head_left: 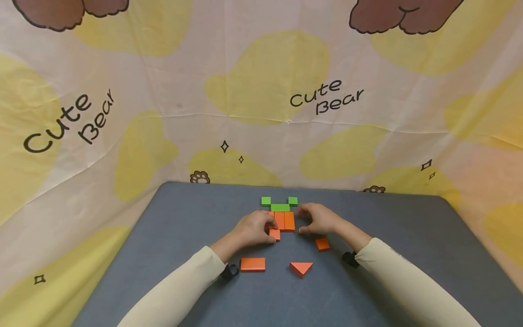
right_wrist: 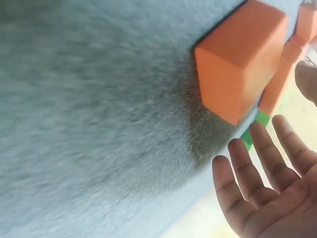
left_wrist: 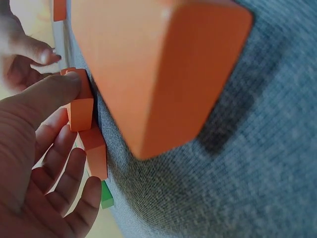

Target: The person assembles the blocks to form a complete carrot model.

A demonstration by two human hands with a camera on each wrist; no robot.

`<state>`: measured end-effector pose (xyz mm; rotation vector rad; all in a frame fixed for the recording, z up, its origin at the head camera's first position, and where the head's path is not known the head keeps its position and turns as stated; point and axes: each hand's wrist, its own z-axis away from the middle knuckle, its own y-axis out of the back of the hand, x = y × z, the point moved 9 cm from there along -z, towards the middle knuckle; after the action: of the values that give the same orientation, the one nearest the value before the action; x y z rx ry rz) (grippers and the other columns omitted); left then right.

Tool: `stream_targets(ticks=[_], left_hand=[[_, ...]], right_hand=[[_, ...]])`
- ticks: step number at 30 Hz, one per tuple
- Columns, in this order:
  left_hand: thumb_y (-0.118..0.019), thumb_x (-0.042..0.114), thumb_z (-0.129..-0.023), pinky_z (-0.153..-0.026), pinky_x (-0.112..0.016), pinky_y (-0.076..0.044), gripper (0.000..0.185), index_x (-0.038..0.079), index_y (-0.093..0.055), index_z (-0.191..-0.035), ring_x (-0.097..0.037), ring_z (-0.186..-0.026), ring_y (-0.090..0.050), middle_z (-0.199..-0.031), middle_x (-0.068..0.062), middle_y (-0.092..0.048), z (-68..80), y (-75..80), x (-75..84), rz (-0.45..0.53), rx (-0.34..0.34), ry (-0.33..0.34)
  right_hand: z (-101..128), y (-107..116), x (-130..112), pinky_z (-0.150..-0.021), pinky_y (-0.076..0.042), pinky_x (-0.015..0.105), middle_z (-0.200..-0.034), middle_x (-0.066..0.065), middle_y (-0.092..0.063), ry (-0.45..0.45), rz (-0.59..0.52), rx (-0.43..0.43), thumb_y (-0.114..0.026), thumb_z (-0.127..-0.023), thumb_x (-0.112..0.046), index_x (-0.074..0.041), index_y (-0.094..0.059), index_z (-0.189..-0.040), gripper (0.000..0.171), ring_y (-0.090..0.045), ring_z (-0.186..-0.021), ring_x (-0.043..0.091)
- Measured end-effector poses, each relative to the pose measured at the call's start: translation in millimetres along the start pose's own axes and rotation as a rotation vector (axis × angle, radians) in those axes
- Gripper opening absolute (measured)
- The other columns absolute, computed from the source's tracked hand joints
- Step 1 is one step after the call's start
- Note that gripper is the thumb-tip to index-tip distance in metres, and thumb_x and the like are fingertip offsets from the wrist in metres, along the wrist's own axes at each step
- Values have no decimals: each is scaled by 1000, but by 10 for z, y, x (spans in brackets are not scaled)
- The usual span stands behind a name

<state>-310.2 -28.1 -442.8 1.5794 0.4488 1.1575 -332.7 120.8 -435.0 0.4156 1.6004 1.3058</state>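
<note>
Orange blocks [head_left: 284, 220] flanked by left hand [head_left: 253, 229] and right hand [head_left: 318, 219]

Grey fabric-covered table [head_left: 171, 236] bearing wooden blocks. Far centre: two green squares [head_left: 266, 200], [head_left: 293, 200] flanking a green bar [head_left: 280, 207], which adjoins upright orange bars [head_left: 284, 220]. Nearer: small orange block [head_left: 275, 234], orange cube [head_left: 322, 244], flat orange rectangle [head_left: 252, 264], orange triangle [head_left: 301, 268].
</note>
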Motion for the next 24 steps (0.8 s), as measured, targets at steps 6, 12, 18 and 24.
stream_targets(ticks=[6,12,18,24], left_hand=[[-82,31,-74,-74,-26,-49,24,24,-71,-94,-6,-82,-56,-88,12,-64,-5,-2,1,-12,9,-12],[-82,29,-74,-73,-25,-48,21,25,-70,-91,-7,-82,-55,-87,12,-63,16,9,-2,-13,14,-21],[-81,31,-75,-72,-25,-47,21,25,-70,-92,-7,-81,-54,-86,12,-62,20,4,-9,-30,8,-12],[-81,30,-75,-69,-24,-46,20,25,-69,-91,-6,-78,-54,-83,12,-61,25,1,-11,-28,15,-6]], right_hand=[[254,75,-28,-88,-52,45,-109,4,-66,48,-18,5,-78,-78,-21,-9,-65,-112,38,-61,-99,23],[454,85,-25,-83,-52,39,-106,2,-67,90,5,-5,-78,-77,-22,-11,-66,-110,36,-60,-95,19],[566,74,-6,-74,-50,30,-95,1,-66,141,2,20,-78,-76,-19,-10,-67,-103,31,-57,-83,14],[648,18,13,-76,-52,29,-93,-1,-64,157,18,-12,-78,-74,-14,-11,-67,-99,27,-58,-83,14]])
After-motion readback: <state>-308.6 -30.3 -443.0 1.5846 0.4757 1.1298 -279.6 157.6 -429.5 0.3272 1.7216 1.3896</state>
